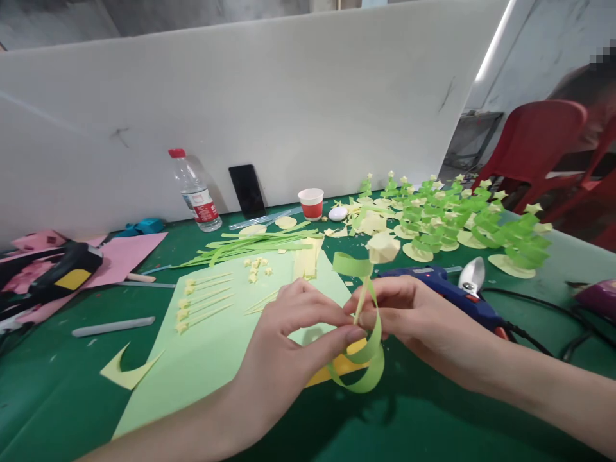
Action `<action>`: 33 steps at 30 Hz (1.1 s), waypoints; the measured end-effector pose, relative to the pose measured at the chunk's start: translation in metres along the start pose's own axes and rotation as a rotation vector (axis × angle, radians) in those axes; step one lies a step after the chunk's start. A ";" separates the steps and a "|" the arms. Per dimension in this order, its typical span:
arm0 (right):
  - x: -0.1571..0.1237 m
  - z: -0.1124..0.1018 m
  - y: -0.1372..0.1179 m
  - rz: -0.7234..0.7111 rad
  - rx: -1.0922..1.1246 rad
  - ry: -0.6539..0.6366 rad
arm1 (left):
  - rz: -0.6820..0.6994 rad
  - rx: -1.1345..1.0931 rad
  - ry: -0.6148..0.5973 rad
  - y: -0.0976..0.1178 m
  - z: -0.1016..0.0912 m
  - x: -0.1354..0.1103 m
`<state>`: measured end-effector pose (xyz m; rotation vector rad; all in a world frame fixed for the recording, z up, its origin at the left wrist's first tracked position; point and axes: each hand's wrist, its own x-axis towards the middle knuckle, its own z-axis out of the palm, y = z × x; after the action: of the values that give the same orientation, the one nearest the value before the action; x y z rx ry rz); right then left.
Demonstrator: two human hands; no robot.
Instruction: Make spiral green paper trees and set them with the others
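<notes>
My left hand [293,333] and my right hand [414,314] meet over the green table, both pinching a thin yellow stick [362,296] topped by a pale paper star [383,248]. A light green paper strip [368,359] curls in loops around the stick, from near the star down below my fingers. A light green paper sheet [212,346] lies under my left hand, with several small star-tipped sticks [199,300] on it. A blue glue gun [450,296] rests just behind my right hand.
Several finished green paper trees [481,224] stand at the back right. Green strips [250,245], a water bottle [195,191], a phone [247,190], a red paper cup [312,203], scissors [472,274], pink paper [120,256] and a black tool [62,269] lie around. Red chairs [539,147] stand right.
</notes>
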<state>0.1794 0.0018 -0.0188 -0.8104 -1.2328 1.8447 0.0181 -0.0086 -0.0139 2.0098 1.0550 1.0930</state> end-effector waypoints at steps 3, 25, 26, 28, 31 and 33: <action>-0.002 0.003 0.000 -0.017 -0.025 0.053 | -0.066 -0.011 -0.005 -0.002 0.001 -0.001; -0.007 0.007 0.002 -0.072 -0.078 0.128 | -0.105 -0.087 0.095 0.000 -0.010 0.003; -0.007 0.008 0.002 -0.071 -0.070 0.129 | -0.117 -0.087 0.096 0.000 -0.010 0.003; -0.008 0.009 0.001 -0.065 -0.065 0.135 | -0.139 -0.087 0.093 -0.001 -0.009 0.004; -0.008 0.010 0.000 -0.044 -0.077 0.148 | -0.153 -0.084 0.090 -0.001 -0.008 0.004; -0.007 0.011 0.000 -0.039 -0.103 0.155 | -0.153 -0.094 0.086 -0.002 -0.008 0.004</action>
<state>0.1744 -0.0092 -0.0145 -0.9599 -1.2435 1.6652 0.0119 -0.0031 -0.0099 1.7913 1.1590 1.1348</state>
